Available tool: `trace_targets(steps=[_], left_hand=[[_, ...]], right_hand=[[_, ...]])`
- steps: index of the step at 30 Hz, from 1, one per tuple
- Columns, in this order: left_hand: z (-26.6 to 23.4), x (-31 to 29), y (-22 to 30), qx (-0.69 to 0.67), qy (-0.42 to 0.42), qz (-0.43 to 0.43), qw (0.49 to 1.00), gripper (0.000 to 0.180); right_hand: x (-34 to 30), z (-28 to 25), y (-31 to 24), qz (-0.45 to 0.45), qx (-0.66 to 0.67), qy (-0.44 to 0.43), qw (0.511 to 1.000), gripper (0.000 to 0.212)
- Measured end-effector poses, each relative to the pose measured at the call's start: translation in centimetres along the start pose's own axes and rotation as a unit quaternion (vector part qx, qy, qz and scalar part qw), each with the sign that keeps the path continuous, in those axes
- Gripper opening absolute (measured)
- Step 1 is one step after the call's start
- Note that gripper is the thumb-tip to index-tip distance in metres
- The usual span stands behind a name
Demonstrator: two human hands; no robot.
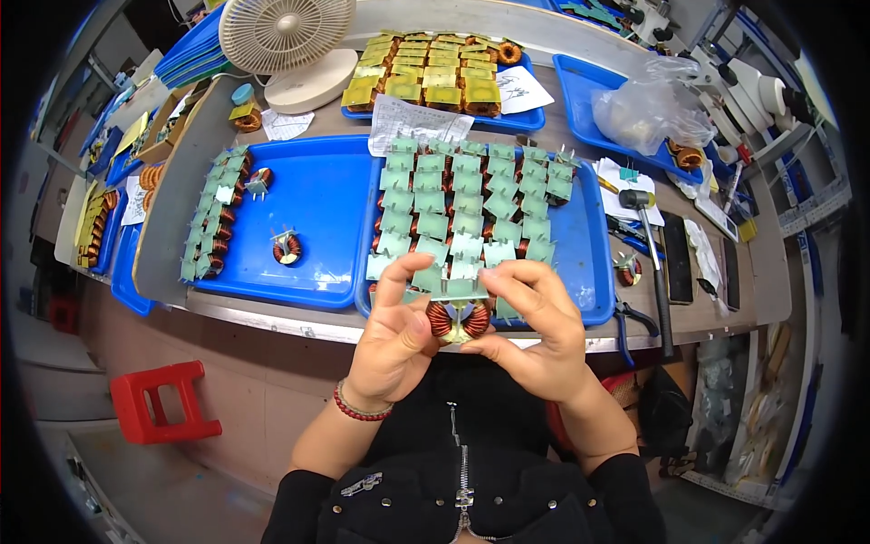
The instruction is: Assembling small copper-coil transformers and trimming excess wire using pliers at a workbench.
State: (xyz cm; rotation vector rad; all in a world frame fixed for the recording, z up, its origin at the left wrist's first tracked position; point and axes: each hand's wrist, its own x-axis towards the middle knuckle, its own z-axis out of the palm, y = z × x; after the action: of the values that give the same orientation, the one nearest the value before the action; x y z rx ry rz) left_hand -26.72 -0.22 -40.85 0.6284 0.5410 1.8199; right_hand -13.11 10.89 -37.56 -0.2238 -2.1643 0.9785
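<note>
A copper-wound toroidal coil (440,319) with a green base plate and upright pins is held between both hands, above the tray's near edge. My left hand (391,334) grips its left side, the thumb near the winding and the index finger raised. On the other side my right hand (542,325) pinches it, fingertips at the plate and thumb at the lower edge. Beyond the hands, a blue tray (580,263) holds rows of similar green-plated coils (467,204). The left blue tray (313,199) has one column of them along its left wall, plus two loose coils (287,248).
A white fan (290,36) stands at the back left, beside a tray of yellow-plated coils (441,77). Right of the trays lie a hammer (651,263), pliers (630,326) and another coil (627,269). A plastic bag (652,109) covers part of the far-right tray. A red stool (166,402) is on the floor.
</note>
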Motion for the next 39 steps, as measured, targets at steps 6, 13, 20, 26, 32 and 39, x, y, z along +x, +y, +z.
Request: trace_targets(steps=[6, 13, 20, 26, 32, 39], left_hand=[[0.3, -0.3, -0.2, 0.061, 0.030, -0.006, 0.998, 0.054], [0.4, 0.0, -0.4, 0.128, -0.016, 0.045, 0.991, 0.048], [0.0, -0.3, -0.3, 0.177, -0.030, 0.045, 0.983, 0.049], [2.5, 0.6, -0.1, 0.011, 0.015, -0.035, 0.999, 0.060], [2.3, 0.8, -0.6, -0.116, 0.058, -0.114, 0.985, 0.057], [2.3, 1.5, -0.7, -0.124, 0.051, -0.132, 0.982, 0.046]], right_hand=[[0.4, -0.4, 0.6, -0.049, -0.032, 0.008, 0.998, 0.057], [0.3, 0.0, 0.7, -0.096, -0.085, 0.058, 0.990, 0.054], [0.0, 0.1, 1.6, -0.112, -0.060, 0.072, 0.989, 0.051], [-0.3, -0.1, 1.0, -0.115, -0.074, 0.073, 0.988, 0.050], [-1.3, 1.0, 1.4, -0.121, -0.052, 0.083, 0.988, 0.043], [-3.6, -2.2, 0.6, -0.044, -0.082, 0.105, 0.990, 0.063]])
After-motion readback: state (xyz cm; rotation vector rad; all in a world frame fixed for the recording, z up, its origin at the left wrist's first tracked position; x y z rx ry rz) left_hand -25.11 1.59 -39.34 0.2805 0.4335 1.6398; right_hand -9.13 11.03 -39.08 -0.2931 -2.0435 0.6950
